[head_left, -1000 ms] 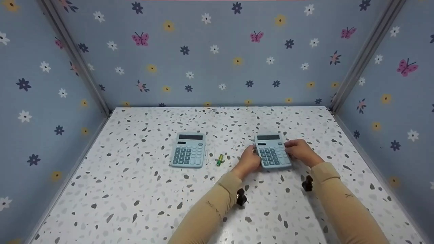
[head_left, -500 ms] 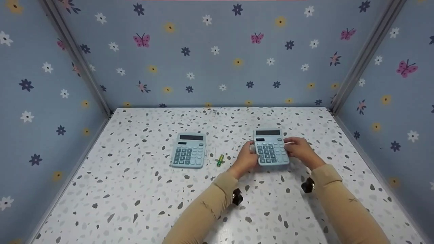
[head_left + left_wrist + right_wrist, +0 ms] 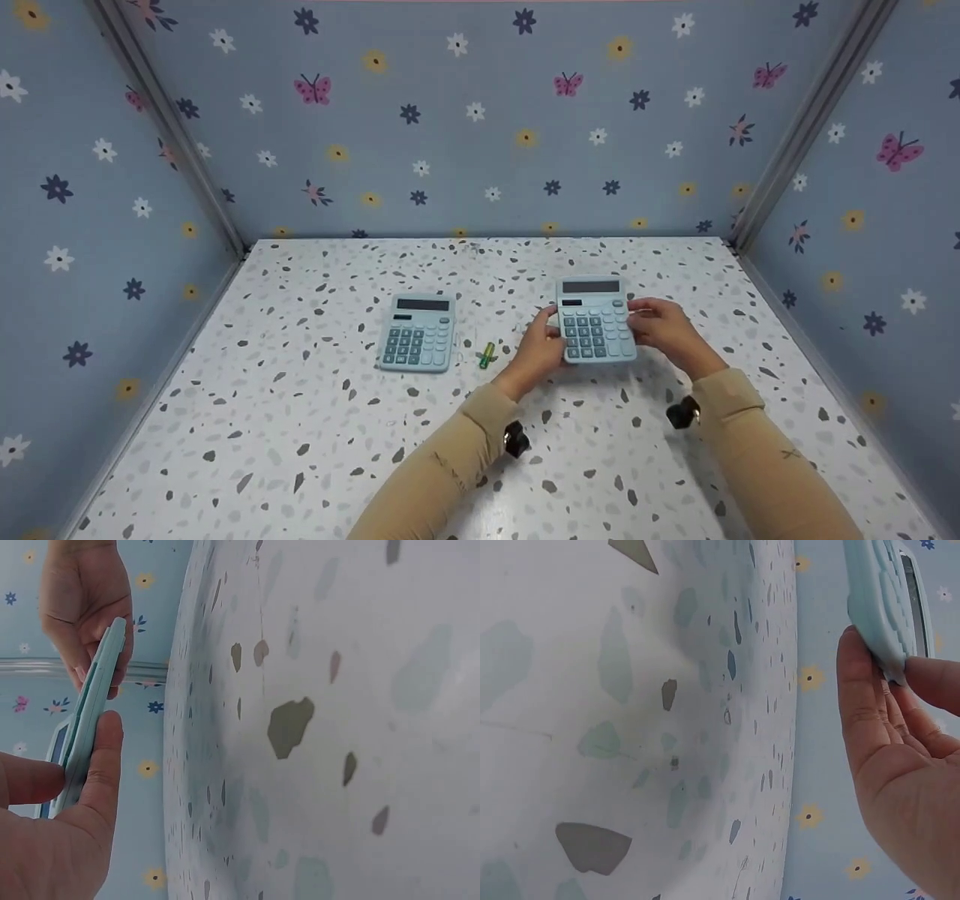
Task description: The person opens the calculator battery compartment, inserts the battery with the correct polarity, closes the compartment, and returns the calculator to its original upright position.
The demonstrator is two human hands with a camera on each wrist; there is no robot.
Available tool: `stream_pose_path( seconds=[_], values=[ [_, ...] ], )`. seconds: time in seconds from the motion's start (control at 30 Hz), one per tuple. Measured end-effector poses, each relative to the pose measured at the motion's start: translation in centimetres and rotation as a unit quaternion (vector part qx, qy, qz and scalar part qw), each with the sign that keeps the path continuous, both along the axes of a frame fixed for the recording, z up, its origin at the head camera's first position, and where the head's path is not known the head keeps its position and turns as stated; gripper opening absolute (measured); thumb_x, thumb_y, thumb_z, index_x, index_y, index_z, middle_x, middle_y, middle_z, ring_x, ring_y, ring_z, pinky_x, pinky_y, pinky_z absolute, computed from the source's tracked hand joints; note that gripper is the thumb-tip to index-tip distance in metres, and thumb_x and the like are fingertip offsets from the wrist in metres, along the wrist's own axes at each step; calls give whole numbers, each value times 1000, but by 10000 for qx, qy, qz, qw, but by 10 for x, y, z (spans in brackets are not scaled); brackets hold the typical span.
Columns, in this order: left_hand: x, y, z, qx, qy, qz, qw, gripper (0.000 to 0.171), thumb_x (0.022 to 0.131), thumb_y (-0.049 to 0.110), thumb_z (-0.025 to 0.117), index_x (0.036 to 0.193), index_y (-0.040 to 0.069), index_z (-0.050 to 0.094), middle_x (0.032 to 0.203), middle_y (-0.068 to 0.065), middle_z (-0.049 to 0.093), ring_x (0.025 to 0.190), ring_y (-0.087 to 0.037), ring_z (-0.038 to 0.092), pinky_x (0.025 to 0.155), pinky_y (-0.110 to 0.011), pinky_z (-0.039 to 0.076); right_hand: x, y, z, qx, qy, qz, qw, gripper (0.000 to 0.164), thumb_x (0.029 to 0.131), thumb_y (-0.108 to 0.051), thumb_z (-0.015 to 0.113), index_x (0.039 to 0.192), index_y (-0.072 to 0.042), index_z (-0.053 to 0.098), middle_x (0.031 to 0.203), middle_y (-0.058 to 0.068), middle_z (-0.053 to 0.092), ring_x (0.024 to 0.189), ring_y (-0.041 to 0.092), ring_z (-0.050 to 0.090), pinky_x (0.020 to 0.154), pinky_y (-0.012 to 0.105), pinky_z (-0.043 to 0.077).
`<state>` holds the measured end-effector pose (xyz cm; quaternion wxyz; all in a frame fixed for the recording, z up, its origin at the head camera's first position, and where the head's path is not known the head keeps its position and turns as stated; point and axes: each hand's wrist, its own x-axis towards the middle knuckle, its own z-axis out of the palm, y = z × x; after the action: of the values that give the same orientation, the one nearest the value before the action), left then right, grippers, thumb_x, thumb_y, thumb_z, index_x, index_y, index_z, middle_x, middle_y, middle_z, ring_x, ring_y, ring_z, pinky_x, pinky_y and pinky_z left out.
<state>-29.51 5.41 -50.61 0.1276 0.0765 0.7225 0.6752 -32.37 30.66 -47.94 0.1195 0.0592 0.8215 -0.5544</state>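
Observation:
A light blue calculator [image 3: 597, 319] is held up off the table between both hands, its keys and dark display facing up in the head view. My left hand [image 3: 538, 346] pinches its left edge, with thumb and fingers on opposite faces in the left wrist view, where the calculator [image 3: 91, 709] shows edge-on. On the other side my right hand [image 3: 667, 330] grips the right edge; the right wrist view shows the thumb on one face of the calculator [image 3: 881, 607] and fingers beneath. A second, matching calculator [image 3: 417, 334] lies flat on the table to the left.
Between the two calculators lies a small green battery-like cylinder [image 3: 487, 355] on the speckled white table [image 3: 300, 420]. Blue flowered panels [image 3: 480, 150] wall in the back and both sides. A dark camera mount sits at each wrist.
Both hands have lifted the right calculator off the table and shifted it slightly back and left. The left calculator and the green cylinder have stayed put.

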Motion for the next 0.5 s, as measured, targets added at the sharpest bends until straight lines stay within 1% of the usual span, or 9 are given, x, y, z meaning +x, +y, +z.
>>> stream_pose_path(
  seconds=[0.1,0.2,0.27,0.37,0.5],
  values=[
    [1,-4,2,217,-18,-60,9997,69,103,1,48,170,10,32,131,-19,65,103,-20,70,94,-44,66,3,0,2,-114,35,44,9999,49,111,-8,55,158,4,46,143,22,62,107,14,70,90,25,63],
    [2,-8,4,239,61,-67,9997,69,103,0,48,169,10,33,129,-19,66,101,-19,69,95,-49,65,6,-1,3,-201,89,83,9997,49,110,-9,58,156,3,47,140,19,64,106,13,71,91,25,63],
    [3,-10,5,231,109,-63,9997,68,103,0,48,169,10,35,127,-19,66,100,-19,69,94,-49,66,7,-1,3,-285,176,152,9993,49,109,-9,59,155,5,48,134,17,67,104,12,72,91,26,63],
    [4,-13,6,239,82,-53,9997,68,101,-2,46,168,10,36,126,-18,65,100,-19,68,93,-49,66,10,-1,2,-422,302,243,9984,47,107,-7,62,150,8,50,123,11,72,99,11,74,89,28,64],
    [4,-17,6,263,29,-104,9996,69,101,-3,45,168,10,35,125,-18,64,99,-19,69,88,-43,68,12,-2,1,-562,408,330,9970,44,105,-4,64,145,11,52,110,4,75,94,11,76,85,28,65]
  ],
)
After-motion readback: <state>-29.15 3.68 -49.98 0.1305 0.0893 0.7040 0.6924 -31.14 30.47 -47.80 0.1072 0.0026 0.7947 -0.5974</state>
